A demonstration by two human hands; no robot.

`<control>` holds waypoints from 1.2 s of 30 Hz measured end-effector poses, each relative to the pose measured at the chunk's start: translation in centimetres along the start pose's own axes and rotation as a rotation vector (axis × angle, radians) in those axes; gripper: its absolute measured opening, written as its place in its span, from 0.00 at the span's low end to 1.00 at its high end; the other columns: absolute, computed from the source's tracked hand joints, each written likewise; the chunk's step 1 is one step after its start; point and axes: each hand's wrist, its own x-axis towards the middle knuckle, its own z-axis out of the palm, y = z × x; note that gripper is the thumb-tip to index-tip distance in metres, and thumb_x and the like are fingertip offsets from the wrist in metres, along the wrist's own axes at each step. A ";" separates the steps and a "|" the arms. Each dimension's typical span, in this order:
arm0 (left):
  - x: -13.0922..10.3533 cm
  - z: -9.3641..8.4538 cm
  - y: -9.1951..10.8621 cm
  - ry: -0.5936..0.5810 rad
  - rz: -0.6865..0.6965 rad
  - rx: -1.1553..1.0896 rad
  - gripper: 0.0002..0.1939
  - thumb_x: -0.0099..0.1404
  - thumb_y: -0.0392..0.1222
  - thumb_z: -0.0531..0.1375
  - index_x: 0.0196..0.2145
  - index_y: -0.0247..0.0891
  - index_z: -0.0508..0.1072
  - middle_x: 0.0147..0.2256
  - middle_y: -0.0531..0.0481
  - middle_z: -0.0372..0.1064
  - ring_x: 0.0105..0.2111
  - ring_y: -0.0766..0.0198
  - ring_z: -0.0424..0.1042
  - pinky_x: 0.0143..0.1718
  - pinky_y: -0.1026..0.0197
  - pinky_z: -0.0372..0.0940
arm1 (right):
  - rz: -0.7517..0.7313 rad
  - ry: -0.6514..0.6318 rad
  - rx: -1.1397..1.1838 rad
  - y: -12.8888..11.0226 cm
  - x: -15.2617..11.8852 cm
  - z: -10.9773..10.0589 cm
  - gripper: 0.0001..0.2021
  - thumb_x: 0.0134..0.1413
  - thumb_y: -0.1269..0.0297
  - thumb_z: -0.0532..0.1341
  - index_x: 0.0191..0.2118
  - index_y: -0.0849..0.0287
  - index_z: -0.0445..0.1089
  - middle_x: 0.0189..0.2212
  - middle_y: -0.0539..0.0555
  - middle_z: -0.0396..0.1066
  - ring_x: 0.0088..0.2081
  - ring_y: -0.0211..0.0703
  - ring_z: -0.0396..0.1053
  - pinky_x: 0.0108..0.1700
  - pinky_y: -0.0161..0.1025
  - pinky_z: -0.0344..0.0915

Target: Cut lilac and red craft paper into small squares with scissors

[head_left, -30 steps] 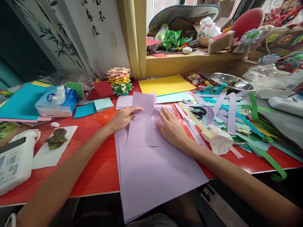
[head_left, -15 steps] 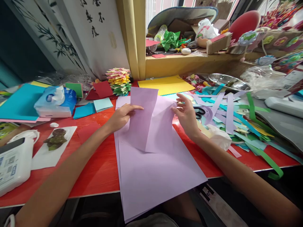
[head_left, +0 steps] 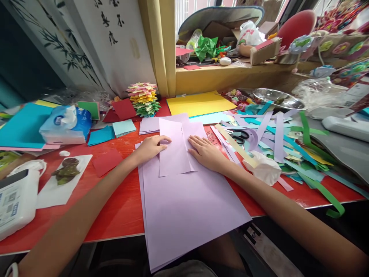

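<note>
A creased light purple sheet (head_left: 173, 154) lies nearly flat on larger purple sheets (head_left: 196, 211), its crease running up the middle. My left hand (head_left: 151, 148) is at its left edge, fingers curved over the edge and apart, with no clear grip. Flat on the right part of the creased sheet rests my right hand (head_left: 206, 152), its fingers stretched out. Behind the creased sheet lies a stack of smaller purple paper (head_left: 148, 125).
On the red table (head_left: 115, 207), a tissue pack (head_left: 67, 125), blue squares (head_left: 101, 135) and a white device (head_left: 17, 204) sit left. Paper strips (head_left: 279, 138), black scissors (head_left: 240, 136) and a metal bowl (head_left: 278, 99) lie right. Yellow paper (head_left: 201, 104) is at the back.
The creased sheet has come down from a raised position to lie nearly flat. My right hand has moved left and down onto it. My left hand has shifted slightly down and left.
</note>
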 end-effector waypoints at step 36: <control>0.0 -1.1 0.2 -0.207 -0.136 -0.043 0.23 0.53 0.44 0.56 0.48 0.44 0.69 0.24 0.55 0.61 0.25 0.66 0.62 0.28 0.65 0.55 | -0.027 -0.025 -0.015 -0.9 -0.8 0.2 0.27 0.62 0.57 0.38 0.62 0.66 0.47 0.62 0.58 0.46 0.63 0.48 0.42 0.61 0.51 0.41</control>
